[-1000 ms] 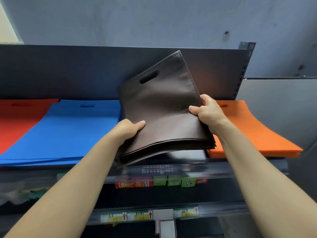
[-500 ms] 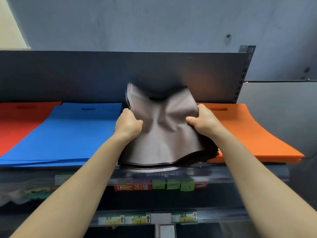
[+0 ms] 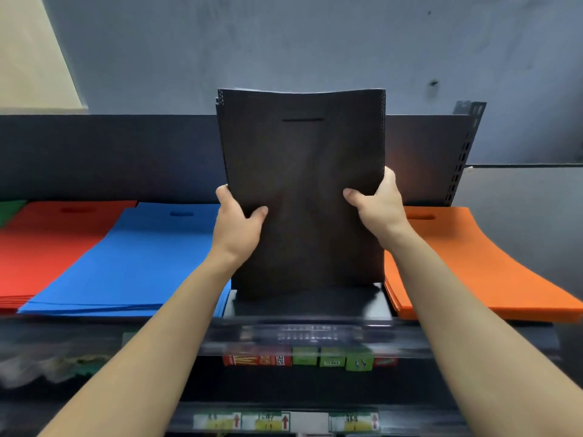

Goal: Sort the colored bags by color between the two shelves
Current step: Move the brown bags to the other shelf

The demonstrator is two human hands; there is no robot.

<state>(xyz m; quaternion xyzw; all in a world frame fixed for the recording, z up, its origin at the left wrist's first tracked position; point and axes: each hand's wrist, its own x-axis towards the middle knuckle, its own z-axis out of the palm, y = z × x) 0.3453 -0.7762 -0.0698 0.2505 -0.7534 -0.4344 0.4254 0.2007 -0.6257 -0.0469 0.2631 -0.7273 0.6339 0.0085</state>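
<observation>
I am gripping the brown bag stack (image 3: 303, 190) upright, left hand (image 3: 235, 230) and right hand (image 3: 377, 205) pinching its sides; loose inner bags could slip out.

The dark brown bags (image 3: 303, 190) are matt, felt-like non-woven cloth with pale stitched seams. Left of them the blue bags (image 3: 142, 263), right of them the orange bags (image 3: 473, 266), show the same dull fabric. Below them the shelf's edge strip (image 3: 315, 334) is glossy clear plastic.
</observation>
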